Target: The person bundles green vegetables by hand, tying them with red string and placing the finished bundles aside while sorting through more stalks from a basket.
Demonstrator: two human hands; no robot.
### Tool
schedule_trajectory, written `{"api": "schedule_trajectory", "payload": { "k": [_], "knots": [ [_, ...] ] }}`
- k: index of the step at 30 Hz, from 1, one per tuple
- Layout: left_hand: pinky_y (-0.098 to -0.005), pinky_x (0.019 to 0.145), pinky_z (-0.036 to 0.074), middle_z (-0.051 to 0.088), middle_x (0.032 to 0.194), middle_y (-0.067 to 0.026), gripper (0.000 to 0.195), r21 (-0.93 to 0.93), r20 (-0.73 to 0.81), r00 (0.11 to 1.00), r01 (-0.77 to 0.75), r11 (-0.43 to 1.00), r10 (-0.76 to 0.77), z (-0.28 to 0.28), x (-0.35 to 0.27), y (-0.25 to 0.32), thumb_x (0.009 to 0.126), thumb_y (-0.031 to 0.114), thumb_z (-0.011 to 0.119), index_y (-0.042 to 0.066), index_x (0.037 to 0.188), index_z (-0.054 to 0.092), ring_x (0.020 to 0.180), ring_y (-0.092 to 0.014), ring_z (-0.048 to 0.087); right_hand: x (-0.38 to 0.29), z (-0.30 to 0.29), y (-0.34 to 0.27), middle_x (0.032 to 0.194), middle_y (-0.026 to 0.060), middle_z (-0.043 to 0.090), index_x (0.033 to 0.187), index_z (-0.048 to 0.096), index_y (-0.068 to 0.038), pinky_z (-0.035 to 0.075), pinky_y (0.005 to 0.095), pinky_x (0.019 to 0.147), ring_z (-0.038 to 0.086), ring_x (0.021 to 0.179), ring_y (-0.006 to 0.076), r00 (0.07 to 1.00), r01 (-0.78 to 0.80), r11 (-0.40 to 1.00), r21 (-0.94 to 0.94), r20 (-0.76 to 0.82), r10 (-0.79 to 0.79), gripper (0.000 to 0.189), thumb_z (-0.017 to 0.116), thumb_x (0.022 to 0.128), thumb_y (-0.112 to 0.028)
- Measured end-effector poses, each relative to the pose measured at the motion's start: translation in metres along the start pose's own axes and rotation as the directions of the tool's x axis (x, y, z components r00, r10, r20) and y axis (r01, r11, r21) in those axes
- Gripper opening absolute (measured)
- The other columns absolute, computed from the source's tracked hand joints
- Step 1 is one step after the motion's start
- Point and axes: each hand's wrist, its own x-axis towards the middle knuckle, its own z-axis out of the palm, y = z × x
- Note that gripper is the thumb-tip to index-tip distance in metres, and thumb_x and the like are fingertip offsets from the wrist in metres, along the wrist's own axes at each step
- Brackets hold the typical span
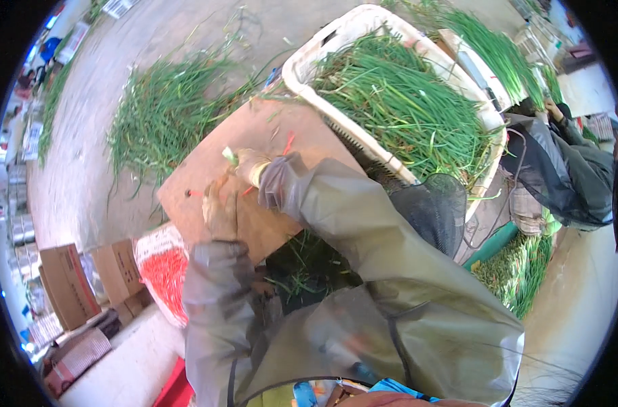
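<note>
A brown board lies before me. My right hand, in a pale glove, is closed above it around something with a whitish-green end that sticks out past the fingers, perhaps stalks; the rest is hidden. Nearer to me, my left hand, gloved and slightly blurred, is over the board with its fingers apart. A thin red tie lies by its fingertips, and another red strand shows beyond my right wrist.
Long green leafy stalks fill a white plastic crate; more green stalks lie on the floor. A white bag of red ties stands near cardboard boxes. At right, a co-worker's hand is beside green bundles. A dark mesh hangs by the crate.
</note>
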Motion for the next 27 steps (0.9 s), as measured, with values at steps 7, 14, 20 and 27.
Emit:
{"api": "schedule_trajectory", "payload": {
  "k": [7,14,20,27],
  "knots": [
    [-0.0403,0.103,0.038,0.062,0.117,-0.0115,0.03,-0.237,-0.081,0.993,0.062,0.97,-0.083,0.0,-0.01,0.031,0.087,0.012,0.064,0.004,0.116,0.06,0.115,-0.028,0.053,0.046,-0.225,0.114,0.099,0.0203,0.066,0.099,0.067,-0.006,0.052,0.0451,0.079,0.065,0.092,0.0358,0.893,0.032,0.879,-0.475,-0.381,-0.239,0.025,0.046,0.088,-0.015],
    [-0.0374,0.1,0.04,0.063,0.113,-0.0108,0.025,-0.382,0.02,0.977,0.205,0.901,-0.214,0.026,-0.003,0.052,0.091,0.013,0.064,0.003,0.114,0.061,0.108,-0.024,0.057,0.028,-0.363,0.275,0.089,0.0114,0.067,0.11,0.058,0.0,0.051,0.0316,0.06,0.065,0.071,0.0201,0.754,-0.204,0.759,0.619,-0.395,0.524,0.023,0.056,0.093,-0.017],
    [-0.0338,0.093,0.044,0.059,0.119,-0.0146,0.036,-0.326,-0.03,1.0,-0.01,0.945,0.0,0.05,0.056,0.119,0.09,0.009,0.062,-0.004,0.123,0.053,0.11,-0.023,0.054,-0.006,-0.333,0.169,0.084,0.0083,0.066,0.108,0.058,-0.001,0.049,0.0249,0.058,0.06,0.065,0.0131,0.922,0.105,0.827,0.553,-0.366,0.128,0.017,0.057,0.095,-0.011],
    [-0.0377,0.112,0.023,0.049,0.136,-0.0181,0.053,-0.875,-0.143,0.988,-0.1,0.474,-0.056,0.077,0.113,0.241,0.087,0.017,0.068,-0.005,0.132,0.049,0.134,-0.025,0.036,-0.101,-0.258,0.024,0.096,0.0089,0.064,0.111,0.054,-0.001,0.054,0.0313,0.07,0.065,0.087,0.0181,0.783,0.484,0.875,0.022,-0.456,-0.422,0.023,0.061,0.089,-0.001]
  ]
}}
